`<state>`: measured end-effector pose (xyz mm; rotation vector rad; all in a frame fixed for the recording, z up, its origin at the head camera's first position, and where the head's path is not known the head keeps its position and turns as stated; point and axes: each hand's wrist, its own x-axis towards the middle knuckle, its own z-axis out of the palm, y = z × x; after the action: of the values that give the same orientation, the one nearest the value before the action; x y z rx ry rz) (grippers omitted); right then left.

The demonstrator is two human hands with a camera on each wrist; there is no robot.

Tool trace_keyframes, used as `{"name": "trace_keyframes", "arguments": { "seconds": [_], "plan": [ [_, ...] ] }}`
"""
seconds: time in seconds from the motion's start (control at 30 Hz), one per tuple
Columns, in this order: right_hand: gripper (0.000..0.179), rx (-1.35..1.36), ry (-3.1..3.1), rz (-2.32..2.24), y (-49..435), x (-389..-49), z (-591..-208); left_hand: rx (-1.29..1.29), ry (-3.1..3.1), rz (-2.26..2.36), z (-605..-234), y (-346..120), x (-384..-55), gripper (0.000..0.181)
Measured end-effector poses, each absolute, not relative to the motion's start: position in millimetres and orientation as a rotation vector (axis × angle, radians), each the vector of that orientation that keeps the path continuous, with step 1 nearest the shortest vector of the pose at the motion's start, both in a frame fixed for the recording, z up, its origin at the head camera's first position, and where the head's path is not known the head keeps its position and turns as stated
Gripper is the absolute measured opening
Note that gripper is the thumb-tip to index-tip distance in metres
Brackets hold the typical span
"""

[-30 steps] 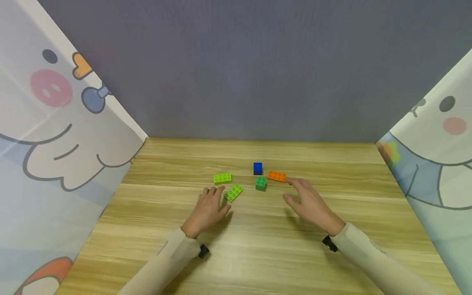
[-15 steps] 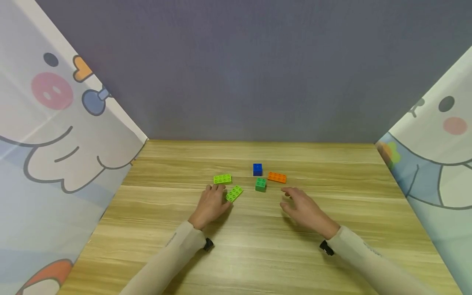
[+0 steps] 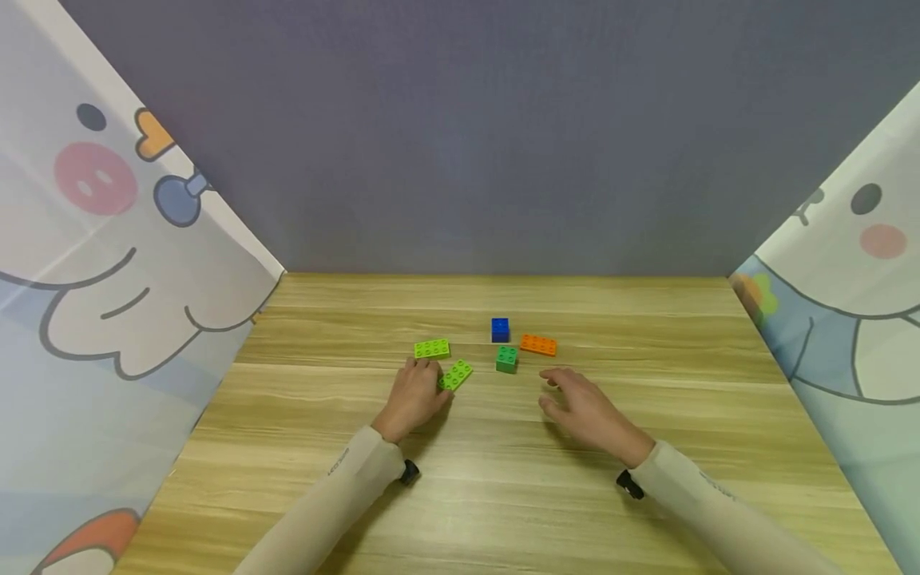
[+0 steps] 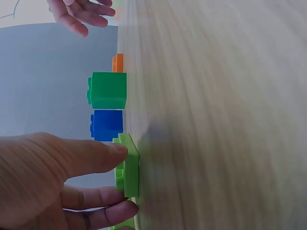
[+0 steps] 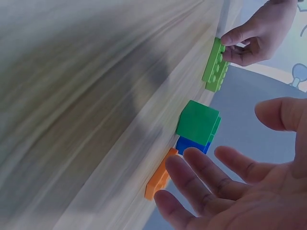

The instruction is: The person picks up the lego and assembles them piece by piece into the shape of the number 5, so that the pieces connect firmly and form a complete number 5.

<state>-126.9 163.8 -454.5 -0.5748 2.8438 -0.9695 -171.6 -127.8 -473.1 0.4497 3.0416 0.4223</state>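
My left hand point(image 3: 412, 397) is at a flat lime green toy brick point(image 3: 457, 374) lying slantwise on the wooden table. Its thumb and fingers pinch the near end of this brick, as the left wrist view shows, thumb in front of the studs. A second lime green brick point(image 3: 432, 348) lies just beyond the fingertips. My right hand point(image 3: 585, 411) hovers over the table with nothing in it, fingers loosely bent. Nearest to it are the green cube-shaped brick point(image 3: 506, 359) and the flat orange brick point(image 3: 538, 344). A blue cube-shaped brick point(image 3: 500, 330) stands behind the green one.
The wooden table point(image 3: 503, 511) runs back to a grey panel point(image 3: 460, 160). Cartoon-printed sheets point(image 3: 108, 303) close off both sides. A small black device point(image 3: 410, 472) sits at the left wrist, and another black device point(image 3: 630, 485) at the right.
My left hand has moved slightly right and closed in on the slanted lime green brick. My right hand has drawn back from the orange brick, toward the left and nearer me.
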Motion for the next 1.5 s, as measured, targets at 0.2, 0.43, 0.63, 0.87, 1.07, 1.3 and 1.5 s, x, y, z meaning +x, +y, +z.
{"name": "trace_keyframes", "arguments": {
  "seconds": [0.2,0.43,0.63,0.87,1.07,1.3,1.5],
  "plan": [
    [0.041,-0.6,2.83,-0.967,160.1,-126.1,-453.1,0.457,3.038,0.418,-471.0,-126.1,-170.5,0.027],
    [0.036,-0.638,2.82,-0.968,153.9,-125.5,-454.6,0.548,3.027,0.434,-472.2,-124.8,-169.2,0.028],
    [0.035,-0.689,2.815,-0.937,152.4,-124.6,-458.7,0.658,3.008,0.456,-473.3,-123.3,-165.1,0.027],
    [0.043,-0.73,2.747,-0.856,147.9,-126.5,-458.5,0.84,2.984,0.456,-476.4,-119.7,-161.8,0.026],
    [0.045,-0.732,2.728,-0.82,135.6,-133.9,-459.9,0.836,2.995,0.469,-476.8,-118.4,-159.7,0.026],
    [0.046,-0.669,2.716,-0.815,118.2,-143.4,-462.2,0.829,2.957,0.529,-476.4,-117.8,-157.2,0.024],
    [0.044,-0.704,2.722,-0.797,110.3,-150.2,-463.3,0.848,2.934,0.564,-475.8,-116.4,-157.1,0.023]
  ]
}}
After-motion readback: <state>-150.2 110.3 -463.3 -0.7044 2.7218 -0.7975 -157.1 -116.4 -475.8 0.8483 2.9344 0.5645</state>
